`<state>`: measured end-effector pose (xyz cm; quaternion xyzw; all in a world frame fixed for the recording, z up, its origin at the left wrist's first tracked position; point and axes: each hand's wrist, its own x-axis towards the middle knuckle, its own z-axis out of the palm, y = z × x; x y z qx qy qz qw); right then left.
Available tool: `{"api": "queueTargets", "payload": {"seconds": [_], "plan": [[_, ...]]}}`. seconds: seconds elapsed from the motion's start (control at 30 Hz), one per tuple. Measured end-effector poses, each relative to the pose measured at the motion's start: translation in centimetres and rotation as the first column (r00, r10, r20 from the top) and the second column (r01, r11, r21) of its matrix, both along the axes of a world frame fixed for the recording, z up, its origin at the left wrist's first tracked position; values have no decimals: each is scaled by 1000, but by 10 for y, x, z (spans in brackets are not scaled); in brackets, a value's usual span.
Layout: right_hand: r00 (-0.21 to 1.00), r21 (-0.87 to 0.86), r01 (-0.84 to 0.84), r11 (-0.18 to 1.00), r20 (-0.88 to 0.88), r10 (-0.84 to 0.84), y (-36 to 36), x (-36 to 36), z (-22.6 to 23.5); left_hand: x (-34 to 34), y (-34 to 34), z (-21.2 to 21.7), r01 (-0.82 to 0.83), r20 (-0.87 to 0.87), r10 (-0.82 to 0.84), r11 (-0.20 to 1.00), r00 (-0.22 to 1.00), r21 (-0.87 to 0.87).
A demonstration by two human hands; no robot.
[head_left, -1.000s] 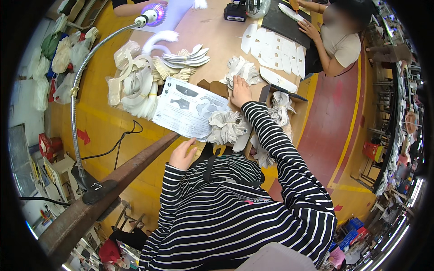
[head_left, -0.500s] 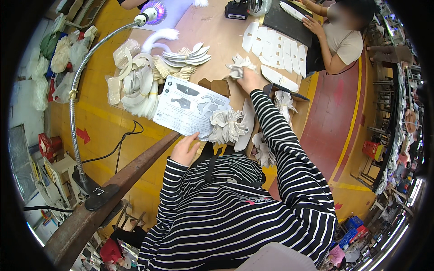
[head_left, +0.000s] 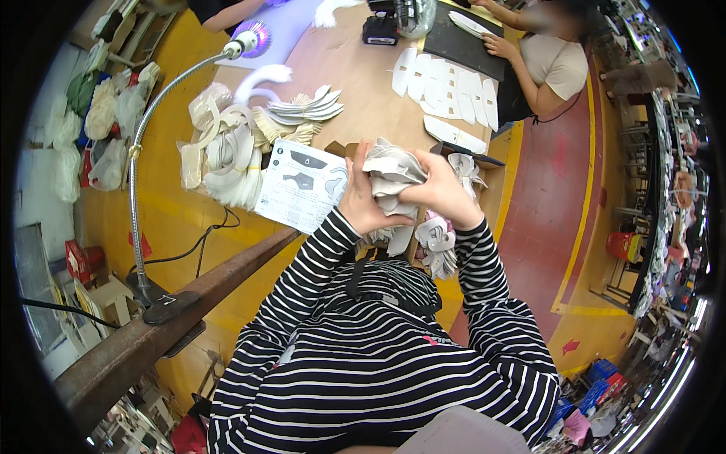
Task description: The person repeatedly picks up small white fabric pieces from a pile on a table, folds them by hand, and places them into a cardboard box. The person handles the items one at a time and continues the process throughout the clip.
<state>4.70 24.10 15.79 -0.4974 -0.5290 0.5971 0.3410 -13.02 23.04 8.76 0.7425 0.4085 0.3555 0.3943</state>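
Observation:
Between my two hands I hold a bundle of white and grey cut shoe-like pieces, raised just above the near edge of the table. My left hand cups its left side, with the fingers pointing up. My right hand grips it from the right, thumb pressed across the front. Beside my left wrist lies a printed sheet with grey shape drawings. Another bundle of pieces lies below my hands, mostly hidden by them.
Bundled white strips and stacked curved pieces lie to the left. Flat white panels are laid out at the far right, near a seated co-worker. A bendable lamp arches over the left. More bundles sit right of my hands.
My right hand has drawn back toward me with the bundle from farther over the table. My left hand has left the sheet's edge and risen to hold the bundle too.

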Motion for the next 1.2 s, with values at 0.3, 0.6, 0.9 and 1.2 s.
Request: {"api": "queueTargets", "payload": {"seconds": [0.3,0.6,0.9,1.2], "plan": [[889,291,138,947,386,-248,-63,-28,-1,13,-24,-27,70,139,-48,985,989,-159],[898,323,-60,944,431,-90,-128,9,43,-15,-59,-14,460,425,-294,809,856,-366],[566,-57,662,747,-615,-549,-165,-22,-27,-9,-61,2,611,615,-48,201,787,-766],[967,403,-130,906,252,26,-164,-13,-5,16,-66,28,672,-46,-964,216,261,-708]]}}
